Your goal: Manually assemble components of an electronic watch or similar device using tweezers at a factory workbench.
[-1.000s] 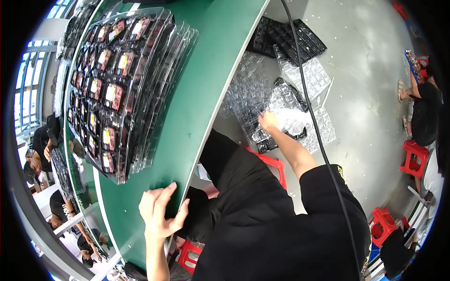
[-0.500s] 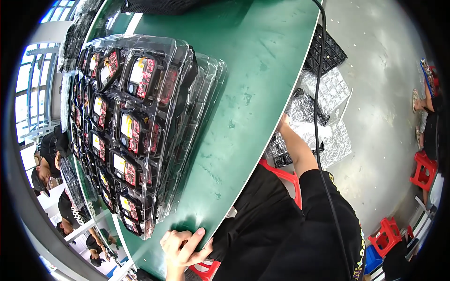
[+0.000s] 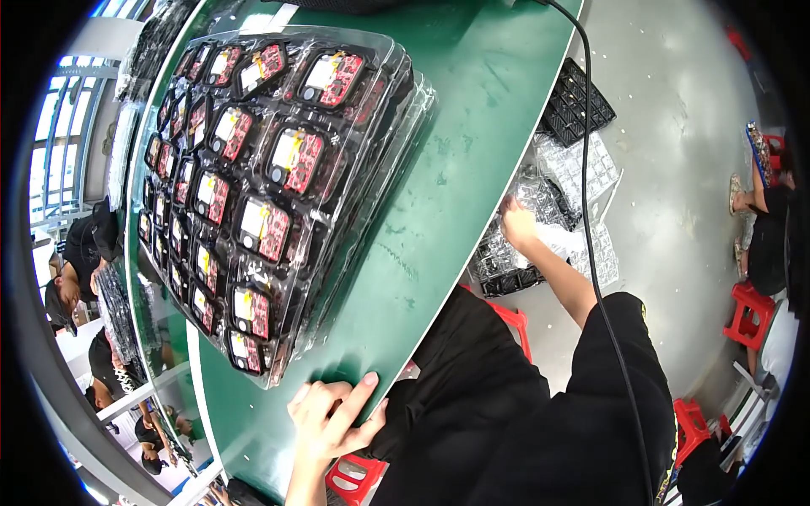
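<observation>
My left hand (image 3: 333, 417) rests at the near edge of the green table, fingers apart and partly bent, holding nothing. Out past the table's right edge, my right hand (image 3: 519, 223) reaches down among plastic trays near the floor. Its fingers look closed beside a clear moulded tray (image 3: 544, 198); what they grip, if anything, is hidden. A stack of clear trays (image 3: 337, 215) stands on the table ahead of my left hand. Its pockets carry black-framed units (image 3: 295, 160) with red circuit boards and white blocks.
A black cable (image 3: 585, 169) hangs across the view by my right arm. Black trays (image 3: 578, 101) and white plastic sheets (image 3: 595, 253) lie beside the green table (image 3: 413, 253). Red stools (image 3: 747, 316) stand on the floor. Other people work beyond the table at left.
My right hand shows more fully beyond the table edge, among the trays. The view has shifted, so the tray stack appears higher and further right. My left hand stays at the table edge.
</observation>
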A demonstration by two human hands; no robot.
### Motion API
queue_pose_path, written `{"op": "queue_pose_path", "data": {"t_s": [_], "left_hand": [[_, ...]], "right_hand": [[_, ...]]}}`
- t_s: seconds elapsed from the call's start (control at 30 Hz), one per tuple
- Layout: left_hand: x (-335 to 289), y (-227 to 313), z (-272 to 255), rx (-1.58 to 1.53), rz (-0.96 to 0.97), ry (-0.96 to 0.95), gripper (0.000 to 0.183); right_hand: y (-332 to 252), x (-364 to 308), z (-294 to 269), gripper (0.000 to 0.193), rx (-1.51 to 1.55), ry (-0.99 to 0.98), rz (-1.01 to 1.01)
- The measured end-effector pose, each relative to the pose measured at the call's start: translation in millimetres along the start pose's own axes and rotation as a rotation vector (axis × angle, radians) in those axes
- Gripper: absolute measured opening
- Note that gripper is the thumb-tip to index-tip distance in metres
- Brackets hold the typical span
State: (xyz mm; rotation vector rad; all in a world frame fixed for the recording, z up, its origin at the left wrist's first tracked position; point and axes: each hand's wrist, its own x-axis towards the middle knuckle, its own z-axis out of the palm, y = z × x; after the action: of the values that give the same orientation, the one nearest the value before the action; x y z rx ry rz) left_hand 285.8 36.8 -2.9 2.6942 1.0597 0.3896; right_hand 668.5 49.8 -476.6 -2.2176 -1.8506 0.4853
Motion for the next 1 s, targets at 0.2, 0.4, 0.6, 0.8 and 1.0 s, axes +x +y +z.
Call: {"op": "queue_pose_path", "data": {"t_s": [0.2, 0.4, 0.6, 0.8, 1.0], "left_hand": [[4.8, -3.3, -2.1, -0.049, 0.057, 0.054, 0.055], [-11.9, -0.9, -12.1, -0.126, 0.160, 0.046, 0.044], [-75.9, -15.1, -33.5, -0.172, 0.154, 0.163, 0.038], [-124.6, -41.8, -38.1, -0.107, 0.132, 0.234, 0.032], [-158.6, -48.1, -47.8, -0.025, -0.022, 0.305, 0.024]], "right_hand": [[5.6, -67.1, -144.1, 0.041, 0.098, 0.308, 0.042], [34.8, -155.1, -268.3, 0.018, 0.169, 0.318, 0.483], [87.6, -198.2, -435.3, 0.030, 0.371, 0.786, 0.352], [-150.0, -121.4, -615.3, 0.046, 0.004, 0.899, -0.170], [-363.9, -22.7, -577.5, 0.053, -0.254, 0.848, -0.874]]}}
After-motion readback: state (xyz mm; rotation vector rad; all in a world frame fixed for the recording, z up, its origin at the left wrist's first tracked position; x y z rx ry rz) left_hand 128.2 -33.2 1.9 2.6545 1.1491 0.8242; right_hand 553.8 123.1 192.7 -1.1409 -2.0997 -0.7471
